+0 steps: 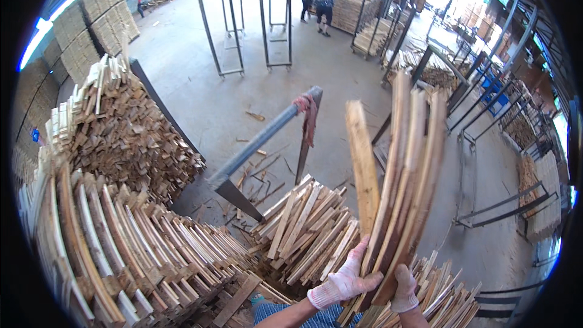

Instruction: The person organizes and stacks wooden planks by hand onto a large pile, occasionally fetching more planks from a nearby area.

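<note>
A bundle of long thin wooden slats stands nearly upright in front of me, fanning out at the top. My left hand, in a white knitted glove, grips the bundle's lower left side. Gloved likewise, my right hand clasps it from the right, close beside the left. One slat leans out to the left of the others. Below the bundle lies a loose heap of short slats.
A tall stack of slats fills the lower left, with another pile behind it. A grey metal frame bar with a red rag crosses the middle. Empty metal racks stand on the concrete floor; two people stand far off.
</note>
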Tool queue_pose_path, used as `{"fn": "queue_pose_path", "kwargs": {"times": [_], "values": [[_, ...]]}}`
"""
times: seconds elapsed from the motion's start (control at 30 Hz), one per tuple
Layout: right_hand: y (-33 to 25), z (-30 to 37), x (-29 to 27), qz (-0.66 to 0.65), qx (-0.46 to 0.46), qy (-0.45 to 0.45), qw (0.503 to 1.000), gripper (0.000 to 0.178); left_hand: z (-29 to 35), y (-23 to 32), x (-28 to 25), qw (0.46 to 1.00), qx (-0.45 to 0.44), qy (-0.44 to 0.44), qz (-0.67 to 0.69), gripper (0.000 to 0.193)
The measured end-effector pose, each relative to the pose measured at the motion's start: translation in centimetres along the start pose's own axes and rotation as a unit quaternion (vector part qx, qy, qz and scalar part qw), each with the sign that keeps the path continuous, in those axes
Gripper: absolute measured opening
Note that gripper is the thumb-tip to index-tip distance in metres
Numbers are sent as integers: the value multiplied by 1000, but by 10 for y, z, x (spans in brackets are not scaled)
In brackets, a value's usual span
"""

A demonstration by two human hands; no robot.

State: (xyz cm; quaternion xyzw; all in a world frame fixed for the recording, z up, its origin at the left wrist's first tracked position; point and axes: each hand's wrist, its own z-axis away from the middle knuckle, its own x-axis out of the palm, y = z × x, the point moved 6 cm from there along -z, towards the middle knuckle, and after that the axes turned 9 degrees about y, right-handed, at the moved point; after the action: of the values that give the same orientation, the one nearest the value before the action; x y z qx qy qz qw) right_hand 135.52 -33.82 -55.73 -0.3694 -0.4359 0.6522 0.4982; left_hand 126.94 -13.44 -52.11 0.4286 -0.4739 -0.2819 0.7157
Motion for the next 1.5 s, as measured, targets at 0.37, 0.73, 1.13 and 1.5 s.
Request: {"fn": "queue_pose_path", "kwargs": {"times": [0.37, 0.73, 1.13, 1.5], "values": [[-188, 39, 154, -193, 2, -385, 902, 79, 74, 191, 0, 950, 138, 178, -215, 123], [-326, 272, 348, -121, -62, -616, 776, 56, 309, 378, -58, 887, 317, 318, -105, 109], [-291, 535, 619, 71, -183, -684, 702, 83, 564, 480, -260, 798, 162, 553, -177, 82], [-280, 558, 634, 199, 57, -707, 676, 70, 613, 463, -343, 848, 55, 507, -147, 107]]}}
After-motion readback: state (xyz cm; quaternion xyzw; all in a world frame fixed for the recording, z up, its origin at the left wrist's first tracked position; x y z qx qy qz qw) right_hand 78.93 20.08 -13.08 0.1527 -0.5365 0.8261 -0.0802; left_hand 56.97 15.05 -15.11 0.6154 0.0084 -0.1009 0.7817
